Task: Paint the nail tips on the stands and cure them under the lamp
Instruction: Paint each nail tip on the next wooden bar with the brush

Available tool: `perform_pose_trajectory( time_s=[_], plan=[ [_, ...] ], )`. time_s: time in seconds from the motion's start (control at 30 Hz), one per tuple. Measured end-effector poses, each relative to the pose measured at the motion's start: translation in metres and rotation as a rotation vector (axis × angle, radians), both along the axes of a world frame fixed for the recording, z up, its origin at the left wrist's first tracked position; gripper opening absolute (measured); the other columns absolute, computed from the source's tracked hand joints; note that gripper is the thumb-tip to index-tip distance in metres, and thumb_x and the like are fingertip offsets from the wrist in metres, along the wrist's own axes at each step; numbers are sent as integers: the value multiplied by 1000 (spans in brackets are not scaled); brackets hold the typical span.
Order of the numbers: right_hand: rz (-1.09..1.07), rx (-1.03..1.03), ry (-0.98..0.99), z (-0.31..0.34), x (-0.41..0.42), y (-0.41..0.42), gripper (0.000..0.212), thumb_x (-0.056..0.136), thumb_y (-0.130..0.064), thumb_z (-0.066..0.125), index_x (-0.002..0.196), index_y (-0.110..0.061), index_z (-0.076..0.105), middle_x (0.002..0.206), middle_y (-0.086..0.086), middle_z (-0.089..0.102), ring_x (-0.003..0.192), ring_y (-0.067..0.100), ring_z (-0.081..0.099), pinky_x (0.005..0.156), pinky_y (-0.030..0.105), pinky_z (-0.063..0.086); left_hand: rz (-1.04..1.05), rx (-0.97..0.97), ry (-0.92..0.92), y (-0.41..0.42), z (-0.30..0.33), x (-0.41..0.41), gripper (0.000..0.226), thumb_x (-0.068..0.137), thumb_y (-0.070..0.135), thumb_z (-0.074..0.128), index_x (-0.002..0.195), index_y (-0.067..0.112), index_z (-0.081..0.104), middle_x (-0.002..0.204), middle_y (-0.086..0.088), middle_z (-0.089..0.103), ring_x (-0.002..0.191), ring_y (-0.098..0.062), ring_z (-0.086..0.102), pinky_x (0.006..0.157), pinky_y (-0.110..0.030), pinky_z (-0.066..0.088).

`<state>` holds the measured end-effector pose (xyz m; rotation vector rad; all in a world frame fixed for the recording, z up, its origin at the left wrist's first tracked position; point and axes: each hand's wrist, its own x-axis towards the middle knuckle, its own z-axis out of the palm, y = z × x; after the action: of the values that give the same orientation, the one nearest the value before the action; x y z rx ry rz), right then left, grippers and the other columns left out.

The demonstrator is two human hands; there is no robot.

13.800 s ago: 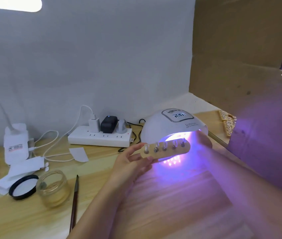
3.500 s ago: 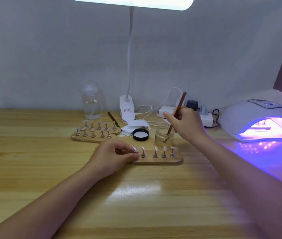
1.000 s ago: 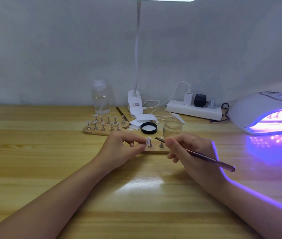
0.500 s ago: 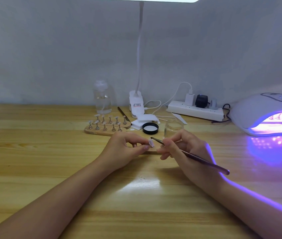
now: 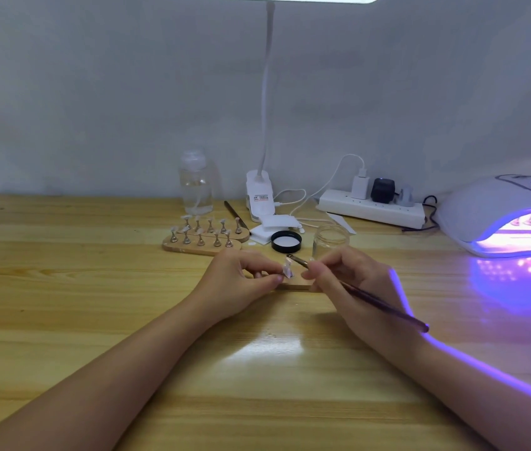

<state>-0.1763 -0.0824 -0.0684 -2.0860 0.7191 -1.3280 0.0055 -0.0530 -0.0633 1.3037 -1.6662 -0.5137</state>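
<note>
A wooden nail stand point(image 5: 295, 284) lies on the table between my hands, mostly hidden by them. My left hand point(image 5: 241, 278) pinches one pale nail tip point(image 5: 287, 267) on its peg. My right hand point(image 5: 351, 281) holds a thin dark brush point(image 5: 384, 305), whose bristle end touches that nail tip. An open glass jar point(image 5: 329, 241) stands just behind my right hand. Two more wooden stands point(image 5: 204, 237) with several nail tips lie behind my left hand. The white curing lamp point(image 5: 501, 213) glows purple at the right.
A black jar lid point(image 5: 286, 241), white pads point(image 5: 273, 227), a clear bottle point(image 5: 195, 183), a second brush point(image 5: 236, 216), a clip desk lamp point(image 5: 260, 196) and a power strip point(image 5: 371, 208) with cables line the back of the wooden table point(image 5: 62, 304).
My right hand has brought the brush from the jar down to the stand. Over the last second the brush tip has closed in on the nail tip pinched by my left hand.
</note>
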Motion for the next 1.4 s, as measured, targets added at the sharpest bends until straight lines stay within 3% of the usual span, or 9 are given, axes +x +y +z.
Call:
perform_pose_trajectory(
  time_s=[0.2, 0.37, 0.5, 0.67, 0.8, 0.93, 1.1, 1.2, 1.4],
  plan=[
    [52, 21, 13, -4, -3, 1, 27, 87, -37, 58, 66, -19, 60, 60, -12, 66, 57, 8, 66, 55, 13, 49, -6, 12, -30, -1, 0, 1, 30, 76, 3, 70, 84, 31, 70, 72, 11, 66, 64, -5, 50, 63, -13, 41],
    [4, -7, 22, 2, 3, -1, 17, 80, -43, 54, 74, -30, 63, 73, -7, 69, 64, 6, 65, 62, 18, 51, -11, 4, -16, -1, -1, 1, 31, 76, 2, 70, 81, 33, 70, 71, 11, 65, 62, -2, 48, 63, -13, 41],
    [63, 0, 32, -1, -1, 0, 28, 86, -39, 53, 71, -17, 63, 64, -9, 66, 53, 5, 63, 53, 17, 50, -5, 4, -19, -1, -1, 0, 34, 76, 2, 70, 78, 36, 69, 72, 9, 66, 63, -4, 49, 64, -18, 42],
    [-6, -54, 25, 1, 3, -2, 18, 85, -40, 52, 73, -31, 62, 69, -7, 68, 61, 5, 64, 59, 23, 52, -8, 16, -24, -1, -1, 1, 31, 76, 3, 70, 82, 34, 70, 72, 13, 66, 64, -2, 51, 64, -17, 43],
    [42, 12, -29, -1, 1, -1, 27, 90, -37, 52, 70, -24, 63, 65, -6, 67, 51, 5, 62, 52, 15, 49, 1, 29, -37, -2, -1, 1, 23, 77, 5, 70, 88, 24, 72, 74, 14, 66, 64, 0, 51, 64, -16, 43],
    [-7, -38, 9, 2, 3, -1, 21, 88, -41, 50, 74, -31, 62, 72, -10, 68, 62, 3, 64, 60, 18, 51, 6, 19, -12, -2, -2, 0, 25, 76, 4, 70, 85, 28, 71, 75, 7, 68, 65, -10, 51, 64, -24, 44],
    [67, -14, -47, -1, 1, 1, 29, 90, -39, 51, 71, -22, 64, 68, -4, 67, 53, 6, 62, 53, 17, 50, 25, 24, -5, -2, -2, 0, 27, 76, 4, 70, 83, 30, 70, 77, 6, 69, 71, -18, 56, 64, -21, 43],
    [0, -47, -3, 1, 2, -1, 22, 91, -36, 53, 75, -27, 64, 65, -13, 66, 62, 0, 64, 59, 13, 48, 20, 28, -8, -2, -2, 0, 25, 77, 5, 70, 85, 28, 71, 78, 2, 70, 70, -16, 53, 63, -22, 42],
    [21, 27, -81, 0, 3, 0, 30, 89, -37, 50, 71, -19, 66, 65, -3, 67, 55, 4, 62, 56, 16, 49, 22, 32, -14, -2, -2, -1, 18, 77, 6, 70, 89, 18, 74, 77, 6, 69, 68, -9, 51, 63, -19, 41]
  ],
)
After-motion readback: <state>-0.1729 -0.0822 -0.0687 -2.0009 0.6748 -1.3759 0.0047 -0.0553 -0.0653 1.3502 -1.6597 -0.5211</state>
